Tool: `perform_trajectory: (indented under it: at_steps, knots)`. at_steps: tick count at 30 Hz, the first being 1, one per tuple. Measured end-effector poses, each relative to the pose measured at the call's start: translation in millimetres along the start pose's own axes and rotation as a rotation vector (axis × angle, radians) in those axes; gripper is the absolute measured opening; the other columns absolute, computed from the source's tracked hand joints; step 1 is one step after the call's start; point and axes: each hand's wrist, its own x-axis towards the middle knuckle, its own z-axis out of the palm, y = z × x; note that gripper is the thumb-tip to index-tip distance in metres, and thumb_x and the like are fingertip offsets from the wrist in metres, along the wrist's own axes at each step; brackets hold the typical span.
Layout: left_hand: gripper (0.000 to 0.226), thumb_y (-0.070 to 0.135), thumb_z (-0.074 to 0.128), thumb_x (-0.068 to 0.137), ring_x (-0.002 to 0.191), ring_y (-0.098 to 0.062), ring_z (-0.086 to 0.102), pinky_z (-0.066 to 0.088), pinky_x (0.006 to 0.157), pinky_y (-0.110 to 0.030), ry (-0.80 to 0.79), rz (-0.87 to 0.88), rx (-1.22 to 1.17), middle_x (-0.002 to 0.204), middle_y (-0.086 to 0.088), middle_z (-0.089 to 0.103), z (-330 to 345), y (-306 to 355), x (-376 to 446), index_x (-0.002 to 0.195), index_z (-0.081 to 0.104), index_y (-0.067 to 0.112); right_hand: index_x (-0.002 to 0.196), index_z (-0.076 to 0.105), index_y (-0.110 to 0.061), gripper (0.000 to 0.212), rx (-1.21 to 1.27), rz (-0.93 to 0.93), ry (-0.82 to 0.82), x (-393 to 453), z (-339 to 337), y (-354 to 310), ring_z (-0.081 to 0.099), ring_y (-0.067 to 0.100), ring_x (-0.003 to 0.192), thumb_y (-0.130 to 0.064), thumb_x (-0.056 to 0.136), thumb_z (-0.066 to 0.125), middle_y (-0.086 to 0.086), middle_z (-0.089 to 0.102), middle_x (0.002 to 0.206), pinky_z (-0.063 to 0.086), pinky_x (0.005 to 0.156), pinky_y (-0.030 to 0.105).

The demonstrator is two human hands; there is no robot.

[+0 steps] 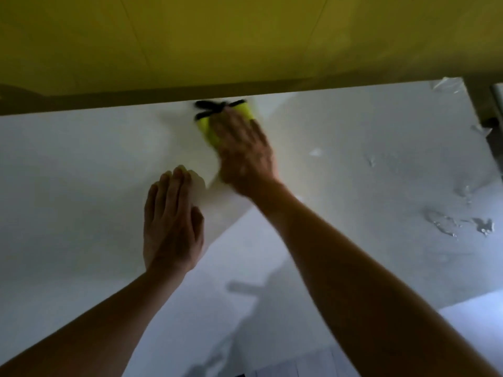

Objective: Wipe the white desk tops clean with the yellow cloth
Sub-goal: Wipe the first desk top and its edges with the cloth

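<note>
We have the yellow cloth (208, 126) pressed under our right hand (245, 151) at the far edge of the white surface (81, 164), just below the yellow wall (245, 36), most likely so the wipe reaches the back strip. The right hand lies spread and fairly flat over the cloth, fingers pushing it down rather than gripping; a black strap or tag (215, 108) sticks out beyond the fingertips. Our left hand (171, 221) rests open, palm down, holding nothing, seemingly as a brace while we lean forward. To the right, wet patches (460, 227) and what looks like peeling film (446, 87) sit well apart from the cloth, so that side likely remains to be wiped.
</note>
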Motion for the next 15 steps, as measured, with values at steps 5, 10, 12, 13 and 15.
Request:
perform_trajectory:
  at_steps: [5,10,12,13,15]
  knots:
    - [0.064,0.025,0.036,0.101,0.155,-0.037,0.028,0.02,0.128,-0.05,0.023,-0.025,-0.002,0.168,-0.017,0.029,2.3,5.1,1.4,0.16,0.031,0.001,0.16,0.018,-0.031,0.056,0.031,0.655,0.107,24.2,-32.7,134.1,0.008,0.018,0.155,-0.045,0.106,0.026,-0.003,0.012,0.169,0.012,0.125,0.04]
    - [0.064,0.023,0.042,0.1,0.154,-0.038,0.03,0.021,0.127,-0.052,0.047,-0.019,0.018,0.167,-0.018,0.03,5.1,3.5,0.4,0.159,0.031,0.001,0.16,0.018,-0.028,0.055,-0.009,0.659,0.143,32.7,-17.0,75.9,0.006,0.021,0.156,-0.037,0.107,0.027,0.002,0.01,0.169,0.004,0.125,0.036]
    - [0.064,0.023,0.042,0.1,0.154,-0.038,0.03,0.022,0.127,-0.052,0.036,-0.023,0.017,0.167,-0.018,0.03,4.9,3.4,1.3,0.159,0.031,0.001,0.159,0.025,-0.027,0.059,0.023,0.389,0.105,32.5,-4.2,10.4,0.008,0.024,0.155,-0.028,0.102,0.039,0.005,0.015,0.168,0.005,0.125,0.038]
    - [0.064,0.024,0.041,0.1,0.154,-0.038,0.03,0.023,0.127,-0.052,0.027,-0.031,0.017,0.167,-0.018,0.031,4.5,2.9,1.1,0.16,0.031,0.002,0.157,0.031,-0.026,0.061,0.066,0.236,0.08,28.9,2.6,-21.4,0.013,0.025,0.155,-0.026,0.098,0.047,0.006,0.021,0.166,0.008,0.126,0.041]
    - [0.064,0.025,0.04,0.101,0.153,-0.037,0.032,0.024,0.126,-0.053,0.027,-0.042,0.01,0.166,-0.019,0.032,3.6,2.5,2.0,0.159,0.032,0.001,0.154,0.038,-0.024,0.061,0.09,0.002,0.048,21.0,8.9,-58.2,0.02,0.024,0.153,-0.03,0.095,0.053,0.005,0.028,0.164,0.013,0.125,0.043]
